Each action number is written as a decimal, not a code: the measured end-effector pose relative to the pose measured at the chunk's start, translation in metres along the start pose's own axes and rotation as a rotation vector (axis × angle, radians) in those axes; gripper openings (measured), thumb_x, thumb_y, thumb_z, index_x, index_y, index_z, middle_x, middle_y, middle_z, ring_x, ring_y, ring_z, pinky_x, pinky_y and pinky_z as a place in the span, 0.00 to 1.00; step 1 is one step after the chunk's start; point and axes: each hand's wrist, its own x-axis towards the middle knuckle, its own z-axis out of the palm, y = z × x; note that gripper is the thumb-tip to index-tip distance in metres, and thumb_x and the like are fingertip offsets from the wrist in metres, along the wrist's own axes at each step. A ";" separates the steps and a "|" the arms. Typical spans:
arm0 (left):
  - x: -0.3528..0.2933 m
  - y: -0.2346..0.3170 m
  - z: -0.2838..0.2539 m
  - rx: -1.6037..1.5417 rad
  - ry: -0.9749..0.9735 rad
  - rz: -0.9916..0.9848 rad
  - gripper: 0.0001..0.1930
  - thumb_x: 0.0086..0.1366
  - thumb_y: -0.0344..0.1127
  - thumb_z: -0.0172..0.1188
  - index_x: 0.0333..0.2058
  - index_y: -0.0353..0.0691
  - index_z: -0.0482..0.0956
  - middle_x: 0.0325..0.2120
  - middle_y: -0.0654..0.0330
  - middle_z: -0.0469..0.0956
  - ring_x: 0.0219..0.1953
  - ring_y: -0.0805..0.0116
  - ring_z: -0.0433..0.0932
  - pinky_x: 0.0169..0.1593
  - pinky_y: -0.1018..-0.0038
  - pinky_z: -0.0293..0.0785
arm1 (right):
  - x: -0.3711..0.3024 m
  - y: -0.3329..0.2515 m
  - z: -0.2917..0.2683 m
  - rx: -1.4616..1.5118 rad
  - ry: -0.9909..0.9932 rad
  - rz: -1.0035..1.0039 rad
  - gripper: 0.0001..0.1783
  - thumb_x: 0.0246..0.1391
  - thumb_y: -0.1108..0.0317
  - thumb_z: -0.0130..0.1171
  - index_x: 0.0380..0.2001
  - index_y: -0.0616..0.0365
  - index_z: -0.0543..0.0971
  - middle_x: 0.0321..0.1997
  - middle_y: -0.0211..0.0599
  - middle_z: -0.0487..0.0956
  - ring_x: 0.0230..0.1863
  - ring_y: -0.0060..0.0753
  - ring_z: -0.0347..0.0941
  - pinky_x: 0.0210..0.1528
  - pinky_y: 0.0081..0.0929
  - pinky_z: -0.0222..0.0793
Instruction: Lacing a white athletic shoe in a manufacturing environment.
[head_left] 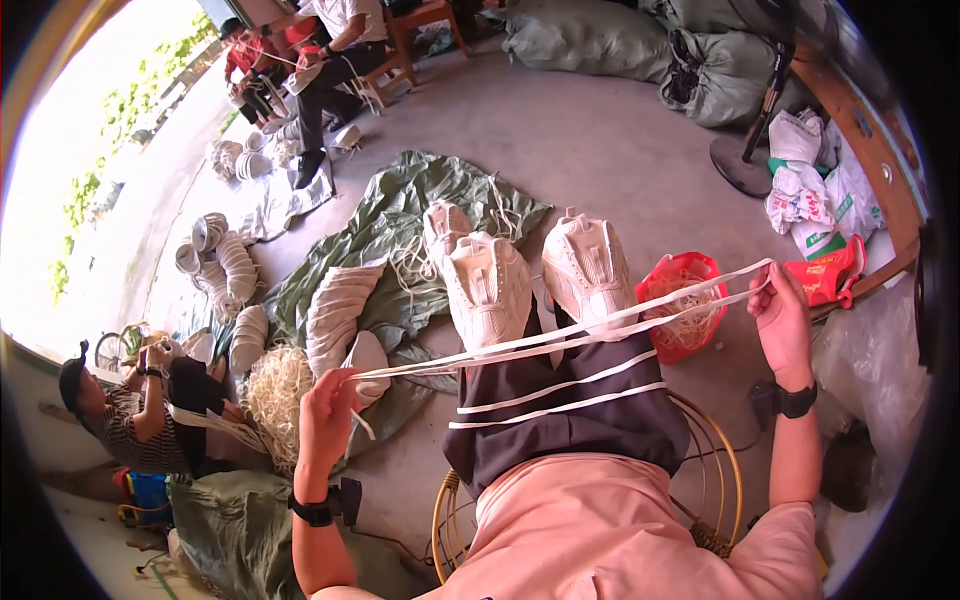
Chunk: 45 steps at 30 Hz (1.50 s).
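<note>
White laces (505, 350) | taut | left hand (328, 408), right hand (782, 315) wide apart, fingers pinching

Workshop with shoe stacks (335, 318), sacks (590, 45)

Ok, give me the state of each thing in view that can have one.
White laces: stretched taut, both ends held
Left hand: closed on one end
Right hand: closed on the other end
Two pale shoes: side by side, apart
Red basin: upright, open, holding pale strands
Green sheet: spread out, crumpled
Strand heap: loose, tangled
Green sacks: bulging, lying down
</note>
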 end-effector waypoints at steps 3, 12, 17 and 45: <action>0.001 0.002 -0.008 -0.016 0.059 -0.095 0.09 0.69 0.27 0.52 0.43 0.34 0.79 0.20 0.66 0.73 0.24 0.81 0.71 0.29 0.80 0.66 | 0.004 0.012 -0.011 -0.023 0.024 0.039 0.10 0.67 0.63 0.52 0.41 0.58 0.76 0.32 0.31 0.78 0.29 0.20 0.72 0.33 0.20 0.69; 0.002 0.013 -0.005 -0.100 0.199 -0.095 0.09 0.69 0.29 0.53 0.44 0.35 0.80 0.21 0.68 0.73 0.24 0.83 0.70 0.28 0.82 0.65 | 0.007 0.038 -0.016 -0.264 -0.118 0.288 0.12 0.67 0.61 0.52 0.40 0.59 0.77 0.35 0.33 0.80 0.32 0.23 0.78 0.36 0.21 0.75; 0.004 0.045 0.011 -0.137 0.048 0.001 0.10 0.68 0.28 0.53 0.45 0.35 0.79 0.20 0.68 0.75 0.19 0.86 0.65 0.24 0.84 0.60 | 0.007 0.050 -0.018 -0.522 -0.245 0.403 0.11 0.68 0.62 0.50 0.38 0.58 0.77 0.35 0.32 0.81 0.34 0.22 0.78 0.37 0.20 0.75; 0.015 0.166 0.144 -0.054 -0.584 0.613 0.08 0.65 0.32 0.59 0.42 0.38 0.80 0.27 0.51 0.81 0.28 0.50 0.80 0.30 0.62 0.74 | -0.041 0.036 0.104 -0.655 -0.929 0.068 0.15 0.64 0.60 0.58 0.42 0.62 0.80 0.27 0.34 0.79 0.27 0.20 0.71 0.34 0.23 0.69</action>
